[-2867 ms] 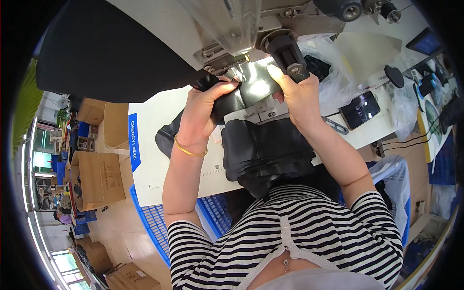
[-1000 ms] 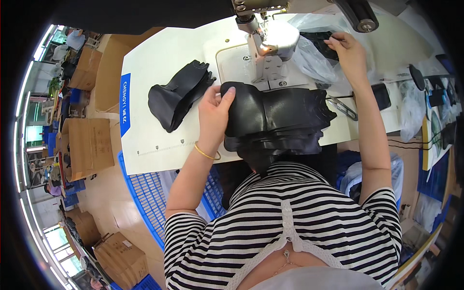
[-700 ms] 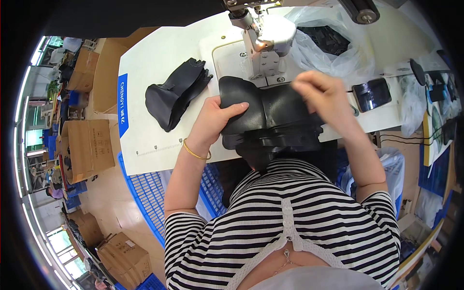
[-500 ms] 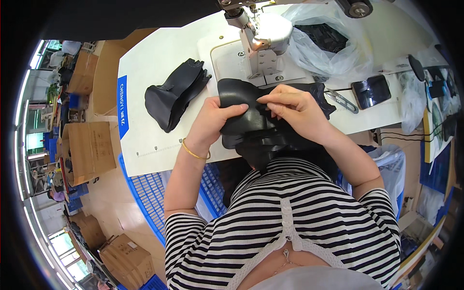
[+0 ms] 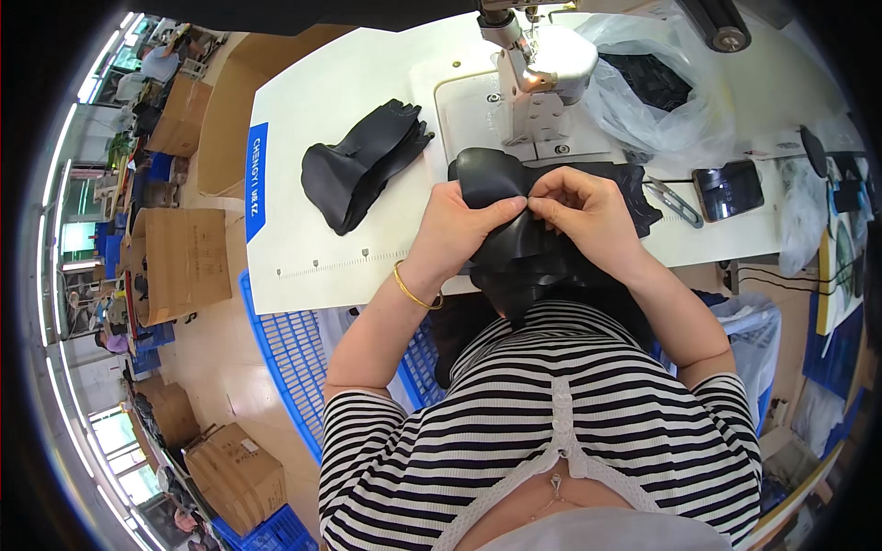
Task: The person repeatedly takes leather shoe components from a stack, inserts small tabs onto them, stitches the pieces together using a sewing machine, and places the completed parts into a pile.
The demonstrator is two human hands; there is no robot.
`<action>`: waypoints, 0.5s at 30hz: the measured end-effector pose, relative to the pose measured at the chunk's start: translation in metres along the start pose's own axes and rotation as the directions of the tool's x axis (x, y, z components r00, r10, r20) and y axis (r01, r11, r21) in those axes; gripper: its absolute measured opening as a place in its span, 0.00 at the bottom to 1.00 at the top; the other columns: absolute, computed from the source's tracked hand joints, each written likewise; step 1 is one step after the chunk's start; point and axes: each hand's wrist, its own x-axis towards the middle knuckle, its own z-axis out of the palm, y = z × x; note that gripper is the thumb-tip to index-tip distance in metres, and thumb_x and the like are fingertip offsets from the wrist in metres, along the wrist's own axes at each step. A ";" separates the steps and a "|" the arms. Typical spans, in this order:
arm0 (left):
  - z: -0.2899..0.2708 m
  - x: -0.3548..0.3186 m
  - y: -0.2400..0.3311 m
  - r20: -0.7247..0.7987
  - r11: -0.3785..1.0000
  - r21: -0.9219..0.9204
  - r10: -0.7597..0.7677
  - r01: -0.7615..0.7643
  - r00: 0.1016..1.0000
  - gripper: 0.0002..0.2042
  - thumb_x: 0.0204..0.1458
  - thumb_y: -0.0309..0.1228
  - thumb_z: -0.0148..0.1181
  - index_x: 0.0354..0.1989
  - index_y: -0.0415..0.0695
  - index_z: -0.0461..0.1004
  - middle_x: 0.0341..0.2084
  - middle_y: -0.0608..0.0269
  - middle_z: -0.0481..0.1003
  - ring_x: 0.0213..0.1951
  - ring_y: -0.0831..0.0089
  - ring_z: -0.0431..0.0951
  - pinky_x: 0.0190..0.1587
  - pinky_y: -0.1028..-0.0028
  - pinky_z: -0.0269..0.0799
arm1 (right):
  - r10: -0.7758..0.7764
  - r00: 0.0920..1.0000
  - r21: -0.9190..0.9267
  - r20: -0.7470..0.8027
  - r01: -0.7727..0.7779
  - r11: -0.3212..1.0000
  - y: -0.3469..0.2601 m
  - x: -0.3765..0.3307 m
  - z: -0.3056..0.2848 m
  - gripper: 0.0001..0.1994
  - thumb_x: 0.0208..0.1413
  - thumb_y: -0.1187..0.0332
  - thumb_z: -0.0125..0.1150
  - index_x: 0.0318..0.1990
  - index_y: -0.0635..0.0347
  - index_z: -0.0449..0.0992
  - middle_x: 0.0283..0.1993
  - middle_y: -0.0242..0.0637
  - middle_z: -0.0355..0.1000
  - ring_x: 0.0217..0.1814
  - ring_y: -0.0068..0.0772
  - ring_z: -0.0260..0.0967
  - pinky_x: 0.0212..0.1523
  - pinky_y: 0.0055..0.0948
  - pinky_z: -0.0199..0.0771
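Both my hands are on a folded black leather piece [image 5: 485,176] at the table's near edge, just in front of the sewing machine [image 5: 542,92]. My left hand [image 5: 462,225] grips its left side, the thumb pressed on top. Closed in a pinch, the fingertips of my right hand [image 5: 581,207] meet the leather beside my left thumb. Whether a small thing lies between those fingertips is too small to tell. More black leather hangs from the piece over the edge toward my lap. A stack of black leather pieces [image 5: 363,165] lies to the left on the white table.
Right of the machine sits a clear plastic bag [image 5: 625,110] with black pieces inside. Metal thread snips [image 5: 675,204] and a black phone [image 5: 729,189] lie on the right. Blue plastic crates [image 5: 285,354] stand below the table, and cardboard boxes [image 5: 184,266] are on the left.
My right fingertips have come down against the leather and now meet my left thumb. The whole view has shifted, so the table and machine appear further right.
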 end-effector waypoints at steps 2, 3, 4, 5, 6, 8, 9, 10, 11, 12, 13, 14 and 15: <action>0.000 0.000 -0.001 0.009 1.000 0.008 0.005 -0.005 1.000 0.08 0.47 0.25 0.65 0.34 0.34 0.77 0.28 0.62 0.78 0.28 0.79 0.77 0.32 0.81 0.73 | 0.005 1.000 0.027 -0.008 -0.005 1.000 -0.002 -0.001 0.000 0.05 0.51 0.74 0.61 0.32 0.67 0.75 0.23 0.31 0.71 0.24 0.16 0.66 0.27 0.17 0.67; 0.002 0.000 0.000 0.013 1.000 0.009 0.004 -0.004 1.000 0.08 0.47 0.25 0.65 0.34 0.34 0.77 0.28 0.62 0.78 0.28 0.79 0.77 0.32 0.81 0.73 | 0.012 1.000 0.052 -0.018 -0.011 0.999 -0.003 -0.002 0.000 0.05 0.51 0.74 0.61 0.32 0.66 0.75 0.23 0.31 0.70 0.24 0.16 0.66 0.27 0.17 0.67; 0.005 -0.002 0.001 -0.045 0.999 0.022 0.027 -0.026 0.999 0.08 0.47 0.25 0.65 0.34 0.34 0.76 0.29 0.62 0.78 0.29 0.78 0.77 0.33 0.80 0.74 | 0.013 1.000 0.051 -0.024 -0.012 0.999 -0.007 -0.005 0.000 0.05 0.51 0.74 0.61 0.32 0.66 0.75 0.23 0.31 0.70 0.24 0.16 0.66 0.27 0.17 0.67; 0.008 -0.004 0.002 -0.100 0.998 0.036 0.051 -0.048 0.994 0.08 0.47 0.24 0.65 0.35 0.34 0.76 0.30 0.61 0.78 0.29 0.78 0.77 0.34 0.80 0.74 | -0.103 0.981 -0.071 -0.163 0.093 0.993 -0.014 -0.012 -0.001 0.05 0.50 0.74 0.62 0.33 0.66 0.75 0.22 0.31 0.70 0.24 0.16 0.66 0.26 0.17 0.66; 0.010 -0.005 0.002 -0.092 0.998 0.035 0.048 -0.045 0.995 0.08 0.47 0.24 0.65 0.35 0.34 0.76 0.30 0.61 0.78 0.29 0.78 0.77 0.34 0.80 0.74 | -0.228 0.932 -0.205 -0.281 0.174 0.963 -0.017 -0.019 0.000 0.06 0.50 0.74 0.63 0.34 0.65 0.74 0.22 0.32 0.69 0.24 0.16 0.65 0.26 0.17 0.66; 0.017 -0.009 0.002 -0.241 0.970 -0.154 0.148 -0.188 0.959 0.07 0.46 0.23 0.65 0.33 0.33 0.77 0.27 0.59 0.78 0.28 0.76 0.77 0.32 0.78 0.75 | -0.209 0.978 -0.037 -0.016 0.209 0.977 -0.010 -0.048 -0.006 0.10 0.51 0.73 0.62 0.41 0.63 0.72 0.27 0.31 0.71 0.24 0.16 0.65 0.23 0.16 0.63; 0.020 -0.012 0.006 -0.225 0.954 -0.241 0.122 -0.177 0.967 0.08 0.46 0.21 0.65 0.34 0.34 0.76 0.29 0.59 0.78 0.29 0.75 0.78 0.34 0.77 0.76 | 0.005 0.984 0.181 0.179 -0.038 0.983 -0.009 -0.058 -0.004 0.10 0.53 0.72 0.60 0.43 0.63 0.72 0.28 0.32 0.71 0.25 0.18 0.66 0.25 0.18 0.66; 0.023 -0.015 0.009 -0.210 0.955 -0.244 0.120 -0.171 0.970 0.08 0.46 0.21 0.65 0.34 0.34 0.76 0.29 0.59 0.78 0.29 0.75 0.78 0.34 0.77 0.76 | 0.164 0.900 0.338 0.404 -0.313 0.888 -0.008 -0.064 -0.002 0.10 0.55 0.71 0.58 0.44 0.63 0.72 0.30 0.32 0.72 0.27 0.20 0.67 0.26 0.20 0.68; 0.029 -0.018 0.014 -0.147 0.929 -0.347 0.083 -0.130 0.986 0.08 0.45 0.21 0.64 0.35 0.35 0.76 0.31 0.59 0.78 0.30 0.75 0.78 0.34 0.76 0.76 | 0.165 0.907 0.341 0.387 -0.307 0.888 0.001 -0.067 0.003 0.10 0.55 0.71 0.58 0.44 0.63 0.72 0.30 0.32 0.72 0.27 0.20 0.67 0.26 0.20 0.68; 0.034 -0.021 0.016 -0.080 0.891 -0.446 0.048 -0.078 0.996 0.09 0.45 0.20 0.64 0.36 0.35 0.75 0.32 0.58 0.78 0.31 0.74 0.78 0.35 0.76 0.76 | 0.048 0.932 0.567 0.359 -0.259 0.782 0.017 -0.068 0.010 0.11 0.57 0.70 0.55 0.46 0.63 0.71 0.33 0.33 0.72 0.31 0.23 0.69 0.30 0.22 0.69; 0.039 -0.024 0.019 -0.045 0.885 -0.461 0.046 -0.062 0.998 0.11 0.44 0.19 0.64 0.38 0.35 0.75 0.33 0.58 0.77 0.33 0.74 0.78 0.36 0.75 0.76 | -0.063 0.952 0.757 0.300 -0.198 0.623 0.025 -0.069 0.014 0.12 0.58 0.69 0.52 0.48 0.63 0.71 0.37 0.34 0.72 0.34 0.26 0.70 0.33 0.25 0.71; 0.040 -0.028 0.022 -0.037 0.885 -0.462 0.040 -0.053 0.999 0.11 0.44 0.19 0.64 0.38 0.35 0.75 0.33 0.58 0.77 0.33 0.74 0.78 0.36 0.75 0.76 | -0.057 0.955 0.759 0.292 -0.196 0.622 0.023 -0.069 0.019 0.12 0.58 0.69 0.52 0.48 0.63 0.71 0.37 0.34 0.72 0.34 0.26 0.70 0.33 0.25 0.71; 0.040 -0.031 0.025 -0.047 0.919 -0.387 0.057 -0.070 0.997 0.11 0.44 0.19 0.65 0.38 0.34 0.75 0.33 0.58 0.78 0.32 0.75 0.78 0.36 0.76 0.76 | 0.032 0.991 0.870 0.128 -0.128 0.476 0.019 -0.067 0.023 0.15 0.58 0.70 0.52 0.52 0.62 0.68 0.43 0.38 0.71 0.41 0.29 0.70 0.40 0.27 0.71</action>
